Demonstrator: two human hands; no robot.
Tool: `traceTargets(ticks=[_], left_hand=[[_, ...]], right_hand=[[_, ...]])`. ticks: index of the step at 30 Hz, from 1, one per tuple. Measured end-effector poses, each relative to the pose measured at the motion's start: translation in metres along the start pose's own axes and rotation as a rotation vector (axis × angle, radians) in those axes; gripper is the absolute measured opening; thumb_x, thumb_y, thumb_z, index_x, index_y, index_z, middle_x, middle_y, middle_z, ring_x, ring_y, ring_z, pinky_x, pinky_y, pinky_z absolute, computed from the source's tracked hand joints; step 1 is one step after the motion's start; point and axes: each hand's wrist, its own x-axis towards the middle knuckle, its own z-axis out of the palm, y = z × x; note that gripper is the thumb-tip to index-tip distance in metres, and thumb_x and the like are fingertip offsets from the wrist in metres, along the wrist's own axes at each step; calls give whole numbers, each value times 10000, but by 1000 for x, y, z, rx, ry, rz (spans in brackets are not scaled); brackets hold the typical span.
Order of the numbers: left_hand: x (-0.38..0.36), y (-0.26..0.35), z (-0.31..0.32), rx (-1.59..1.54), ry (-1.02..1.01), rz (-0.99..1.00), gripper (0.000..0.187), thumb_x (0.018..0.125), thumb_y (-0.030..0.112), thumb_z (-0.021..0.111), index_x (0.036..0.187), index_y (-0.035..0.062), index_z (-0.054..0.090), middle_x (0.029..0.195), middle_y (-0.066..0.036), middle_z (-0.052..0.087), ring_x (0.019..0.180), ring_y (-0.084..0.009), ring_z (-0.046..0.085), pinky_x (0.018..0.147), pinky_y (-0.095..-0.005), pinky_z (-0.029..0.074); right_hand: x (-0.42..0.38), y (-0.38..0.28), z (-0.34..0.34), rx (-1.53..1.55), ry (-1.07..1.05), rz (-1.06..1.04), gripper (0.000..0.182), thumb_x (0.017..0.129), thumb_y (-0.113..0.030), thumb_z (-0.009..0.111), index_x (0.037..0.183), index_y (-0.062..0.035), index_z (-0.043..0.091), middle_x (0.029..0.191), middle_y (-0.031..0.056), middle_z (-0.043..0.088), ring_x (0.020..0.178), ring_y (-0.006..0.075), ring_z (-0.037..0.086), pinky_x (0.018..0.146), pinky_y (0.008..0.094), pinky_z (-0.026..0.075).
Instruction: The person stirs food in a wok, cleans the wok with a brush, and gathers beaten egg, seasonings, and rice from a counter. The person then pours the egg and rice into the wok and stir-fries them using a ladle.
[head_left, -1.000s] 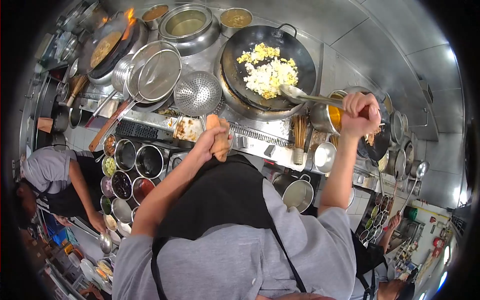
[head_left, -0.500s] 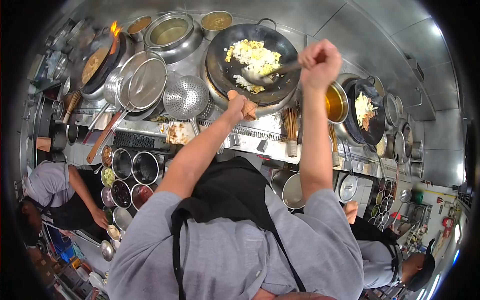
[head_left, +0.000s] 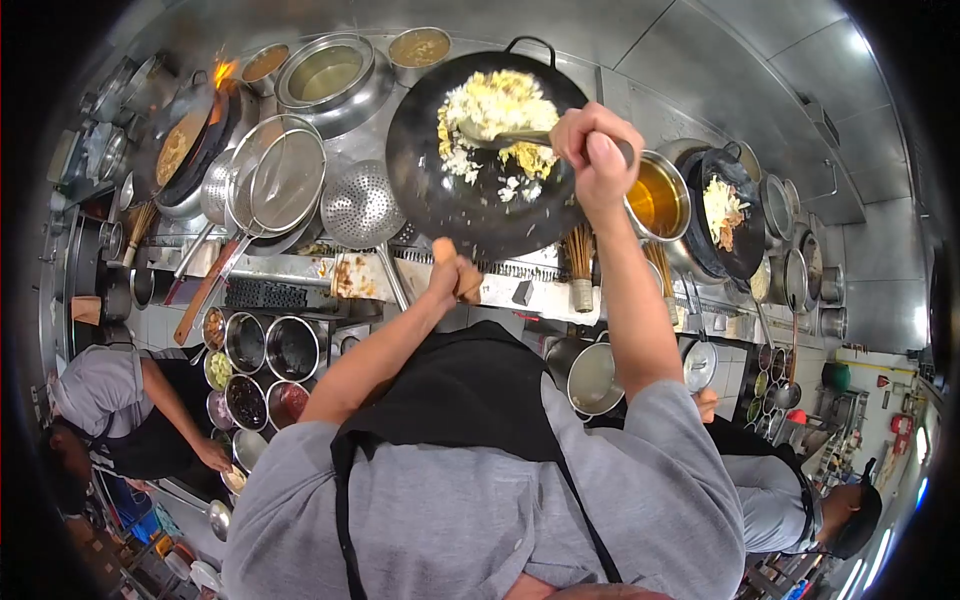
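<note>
Since the frame half a second ago, the black wok (head_left: pixel 500 215) has been drawn toward the cook's body, its near side now covering the burner ring we could see then, and the ladle (head_left: pixel 525 136) has swung to the far left of the food. We see the left hand (head_left: pixel 443 282) at the wok's near rim, fingers closed around a tan cloth (head_left: pixel 469 283); whether they also pinch the rim through it, we cannot quite tell. The right hand (head_left: pixel 600 158) wraps its fingers firmly about the ladle's handle, to the right of the white-and-yellow food (head_left: pixel 505 100) in which the bowl rests. We note a pot of amber liquid (head_left: pixel 655 200) beside the right wrist and a perforated strainer (head_left: pixel 362 205) left of the wok on the steel counter (head_left: pixel 400 110).
</note>
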Motion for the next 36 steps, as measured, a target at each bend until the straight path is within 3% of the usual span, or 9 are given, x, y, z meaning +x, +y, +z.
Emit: traceTargets(ticks=[4, 7, 13, 16, 22, 28, 32, 34, 36], left_hand=[[-120, 26, 84, -81, 454, -215, 74, 868, 138, 498, 887, 79, 537, 839, -80, 571, 784, -228, 599, 652, -414, 520], [-120, 103, 129, -197, -97, -239, 110, 842, 65, 534, 931, 2, 549, 841, -108, 602, 734, -258, 635, 590, -404, 549], [23, 52, 28, 72, -4, 12, 94, 865, 118, 519, 938, 62, 536, 845, -100, 588, 767, -263, 638, 667, -421, 565], [-16, 39, 30, -3, 107, -23, 86, 858, 101, 523, 935, 63, 531, 865, -101, 597, 786, -261, 640, 701, -426, 571], [0, 69, 73, -92, 20, 207, 118, 863, 61, 525, 979, 39, 513, 893, -125, 590, 802, -270, 644, 697, -452, 582], [42, 88, 86, 75, 71, 231, 273, 916, 270, 587, 1040, 28, 555, 866, -135, 632, 747, -290, 668, 667, -449, 573], [-14, 109, 72, -72, -213, -78, 316, 951, 278, 587, 1153, 51, 500, 974, -132, 645, 852, -254, 675, 743, -413, 577], [-47, 114, 70, -127, -276, -162, 356, 951, 306, 600, 1187, 62, 492, 995, -142, 653, 851, -246, 670, 734, -406, 581], [-79, 116, 71, 44, -288, -72, 352, 957, 244, 591, 1238, 66, 473, 1068, -163, 673, 869, -237, 667, 745, -392, 589]], right_hand=[[43, 19, -31, 239, 213, 338, 417, 935, -324, 474, 628, -44, 435, 485, 34, 375, 431, 119, 319, 439, 311, 279], [76, 26, -39, 233, 274, 479, 410, 945, -338, 429, 628, -78, 405, 460, 22, 318, 392, 137, 257, 423, 330, 250], [112, 52, -21, 158, 169, 282, 421, 936, -372, 409, 622, -92, 416, 454, 5, 290, 383, 138, 226, 416, 318, 233], [124, -10, -37, 231, 78, 208, 432, 913, -405, 412, 614, -94, 420, 450, -2, 285, 389, 130, 223, 416, 316, 229], [62, -58, -31, 116, 360, 244, 507, 932, -482, 394, 584, -114, 426, 438, 0, 268, 389, 126, 200, 408, 318, 220], [69, -150, -18, 114, 125, -198, 552, 951, -515, 322, 612, -100, 455, 445, 5, 308, 395, 119, 225, 412, 320, 231], [-5, -15, 3, 4, 462, -340, 429, 937, -338, 404, 633, -45, 479, 475, 47, 406, 391, 153, 335, 409, 335, 308], [-34, 76, -13, -49, 329, -22, 324, 872, -235, 437, 617, -36, 462, 486, 57, 406, 396, 147, 348, 409, 308, 322], [-19, 88, -29, 211, 413, -26, 336, 868, -246, 466, 620, -20, 462, 487, 58, 405, 399, 145, 337, 414, 301, 312]])
